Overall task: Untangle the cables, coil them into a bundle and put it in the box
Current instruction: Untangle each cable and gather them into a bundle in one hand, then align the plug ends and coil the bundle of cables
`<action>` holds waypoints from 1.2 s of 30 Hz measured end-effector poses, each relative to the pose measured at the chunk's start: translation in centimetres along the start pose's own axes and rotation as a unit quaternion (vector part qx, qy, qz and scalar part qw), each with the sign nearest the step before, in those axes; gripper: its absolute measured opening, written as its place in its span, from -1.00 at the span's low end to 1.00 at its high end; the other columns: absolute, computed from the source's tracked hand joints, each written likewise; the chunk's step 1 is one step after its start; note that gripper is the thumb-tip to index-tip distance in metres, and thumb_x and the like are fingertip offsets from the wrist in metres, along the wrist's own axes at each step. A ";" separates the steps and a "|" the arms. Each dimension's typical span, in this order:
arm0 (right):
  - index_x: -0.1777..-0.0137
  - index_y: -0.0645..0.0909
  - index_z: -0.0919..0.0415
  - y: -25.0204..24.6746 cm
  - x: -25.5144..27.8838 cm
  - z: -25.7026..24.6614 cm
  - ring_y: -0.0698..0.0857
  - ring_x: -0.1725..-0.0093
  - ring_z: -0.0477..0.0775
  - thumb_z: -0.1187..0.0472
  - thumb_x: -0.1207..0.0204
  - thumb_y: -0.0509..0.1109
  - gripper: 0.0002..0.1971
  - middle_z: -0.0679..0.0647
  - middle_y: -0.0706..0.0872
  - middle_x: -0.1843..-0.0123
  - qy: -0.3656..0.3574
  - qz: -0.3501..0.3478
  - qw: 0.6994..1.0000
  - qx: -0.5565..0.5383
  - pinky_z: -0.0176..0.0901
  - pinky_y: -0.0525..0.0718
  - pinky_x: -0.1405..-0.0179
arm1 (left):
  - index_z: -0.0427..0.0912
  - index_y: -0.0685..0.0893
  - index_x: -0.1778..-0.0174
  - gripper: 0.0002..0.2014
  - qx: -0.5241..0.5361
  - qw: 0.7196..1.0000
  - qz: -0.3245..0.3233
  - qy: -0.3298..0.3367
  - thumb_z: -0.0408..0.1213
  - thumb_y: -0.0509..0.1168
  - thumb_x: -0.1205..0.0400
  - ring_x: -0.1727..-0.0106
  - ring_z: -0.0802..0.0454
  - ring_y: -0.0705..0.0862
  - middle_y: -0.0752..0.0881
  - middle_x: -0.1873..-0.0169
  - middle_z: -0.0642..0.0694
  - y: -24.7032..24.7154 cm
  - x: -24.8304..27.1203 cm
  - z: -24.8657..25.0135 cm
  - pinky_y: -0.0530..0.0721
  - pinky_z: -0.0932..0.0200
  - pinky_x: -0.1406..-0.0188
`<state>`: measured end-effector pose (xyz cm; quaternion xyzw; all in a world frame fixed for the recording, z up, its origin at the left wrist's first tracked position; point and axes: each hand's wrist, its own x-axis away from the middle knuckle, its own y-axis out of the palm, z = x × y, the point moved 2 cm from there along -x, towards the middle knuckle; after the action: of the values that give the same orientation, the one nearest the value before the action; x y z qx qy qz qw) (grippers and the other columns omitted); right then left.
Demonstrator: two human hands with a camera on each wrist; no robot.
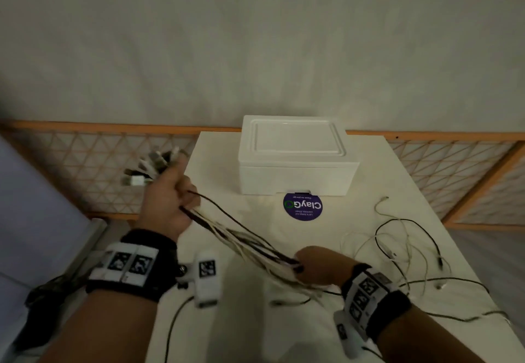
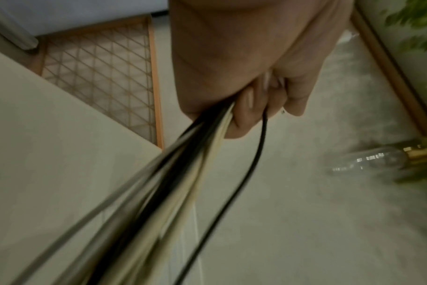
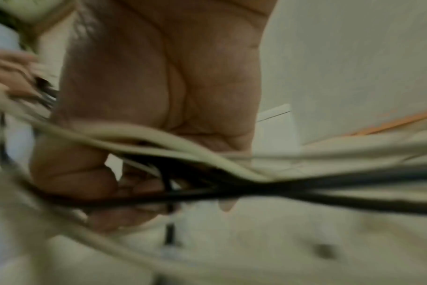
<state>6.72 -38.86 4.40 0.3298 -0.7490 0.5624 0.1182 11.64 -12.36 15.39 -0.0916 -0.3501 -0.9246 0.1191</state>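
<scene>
Several black and white cables [image 1: 244, 235] stretch in one strand between my two hands above the white table [image 1: 255, 320]. My left hand [image 1: 167, 200] grips the strand in a fist near its plug ends [image 1: 147, 168], which fan out past the thumb. My right hand [image 1: 312, 264] grips the same strand lower right, fingers curled round it. In the left wrist view the cables [image 2: 163, 183] leave the fist of my left hand [image 2: 244, 92]. The right wrist view shows my right hand [image 3: 139, 173] wrapped round blurred cables [image 3: 207, 169]. The white box [image 1: 295, 158] stands shut at the table's far edge.
Loose cable tails [image 1: 406, 252] sprawl over the table's right side. A round purple sticker [image 1: 302, 206] lies in front of the box. A wooden lattice screen [image 1: 93, 164] runs behind the table. A clear bottle [image 2: 368, 162] lies on the floor.
</scene>
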 end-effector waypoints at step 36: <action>-0.32 0.47 0.04 -8.5 5.1 5.9 0.47 -0.39 0.04 0.35 -0.33 0.53 -0.43 0.05 0.50 -0.43 0.046 0.290 0.929 -0.224 -0.21 0.43 -0.16 | -0.01 0.46 0.44 -0.61 -0.099 0.992 -0.064 0.033 0.12 0.32 -0.60 0.63 0.15 0.14 0.27 0.63 0.07 11.5 0.1 3.3 0.09 0.25 0.60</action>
<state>9.35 -47.39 11.72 0.0370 -0.9122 0.4045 0.0547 15.09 -18.53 25.05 -0.0497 -0.2583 -0.9629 0.0612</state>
